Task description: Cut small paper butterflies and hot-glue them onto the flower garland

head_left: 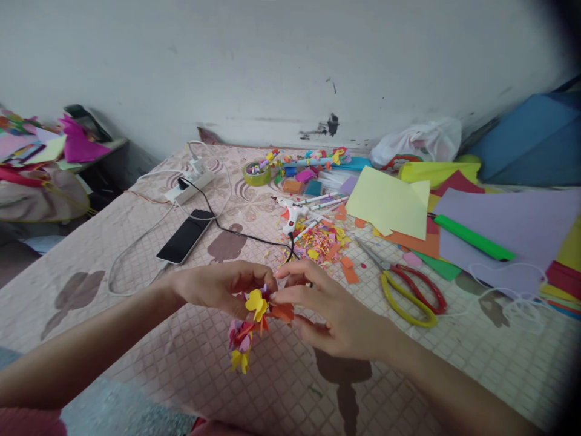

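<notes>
My left hand (218, 287) is closed around a string of small foam flowers (247, 330): yellow, orange, pink and purple ones that hang down below my fingers. My right hand (327, 309) pinches the top of the same string beside a yellow flower (256, 303) and an orange piece (282, 312). Both hands meet low over the pink patterned cloth (136, 260), near its front.
Beyond my hands lie a white glue gun (293, 218) with a black cord, foam scraps (322, 242), red-and-yellow scissors (408, 290), coloured sheets (499, 230), a phone (186, 236), a power strip (190, 188), a tape roll (256, 174) and a plastic bag (417, 142).
</notes>
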Motion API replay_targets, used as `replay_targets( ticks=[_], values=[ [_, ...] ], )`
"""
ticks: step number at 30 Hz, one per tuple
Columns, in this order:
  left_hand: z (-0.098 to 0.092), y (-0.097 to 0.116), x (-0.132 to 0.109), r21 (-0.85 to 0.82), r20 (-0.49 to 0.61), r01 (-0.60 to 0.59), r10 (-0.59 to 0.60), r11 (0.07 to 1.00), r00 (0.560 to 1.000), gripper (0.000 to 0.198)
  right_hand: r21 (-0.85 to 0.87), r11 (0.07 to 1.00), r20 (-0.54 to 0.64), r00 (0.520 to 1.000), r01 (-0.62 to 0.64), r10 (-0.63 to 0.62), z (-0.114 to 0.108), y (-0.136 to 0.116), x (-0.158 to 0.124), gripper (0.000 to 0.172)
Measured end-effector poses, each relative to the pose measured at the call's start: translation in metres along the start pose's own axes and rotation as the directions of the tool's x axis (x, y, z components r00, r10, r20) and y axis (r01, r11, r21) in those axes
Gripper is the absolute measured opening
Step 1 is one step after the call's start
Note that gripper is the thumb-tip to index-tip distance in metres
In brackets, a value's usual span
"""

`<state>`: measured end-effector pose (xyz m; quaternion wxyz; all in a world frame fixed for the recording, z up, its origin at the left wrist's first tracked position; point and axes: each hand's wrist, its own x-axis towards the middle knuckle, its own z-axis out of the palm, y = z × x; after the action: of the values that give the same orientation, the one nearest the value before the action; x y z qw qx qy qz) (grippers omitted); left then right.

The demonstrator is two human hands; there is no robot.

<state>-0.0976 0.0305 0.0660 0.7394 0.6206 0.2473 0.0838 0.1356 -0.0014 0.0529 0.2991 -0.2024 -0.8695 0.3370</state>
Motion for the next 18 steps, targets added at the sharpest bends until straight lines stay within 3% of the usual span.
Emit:
replay_targets(
  ticks=[6, 18],
  values=[
    [-0.0006, 0.0039, 0.0014, 0.054, -0.001, 0.014, -0.014, 0.998, 1.0, 0.031, -0.01, 1.0, 0.028, 0.999, 0.025, -0.025, -0.0014, -0.0001, -0.0001, 0.035],
    [-0.007, 0.006, 0.0068, 0.001, 0.075, 0.11, -0.109, 0.994, 0.991, 0.044, -0.008, 1.0, 0.054, 0.998, 0.012, -0.011, -0.0014, 0.0023, -0.0025, 0.031]
  ],
)
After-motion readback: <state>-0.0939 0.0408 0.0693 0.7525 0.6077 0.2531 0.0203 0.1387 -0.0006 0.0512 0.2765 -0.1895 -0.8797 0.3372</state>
